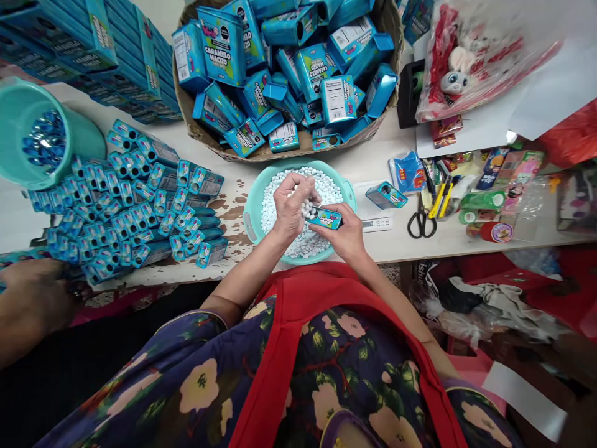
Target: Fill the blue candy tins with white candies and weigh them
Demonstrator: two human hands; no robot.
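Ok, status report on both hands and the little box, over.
Left hand pinching small white candies above teal plastic basin. Right hand holds small blue cardboard box, grip closed. Nothing blocking.

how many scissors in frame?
1. The black-handled scissors lie on the table, right of the basin of white candies, beside the yellow utility knives. More could be hidden under the clutter.

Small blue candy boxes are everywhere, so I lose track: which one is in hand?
The small blue candy box over the teal basin of white pellets, held in the right hand; the left hand touches it.
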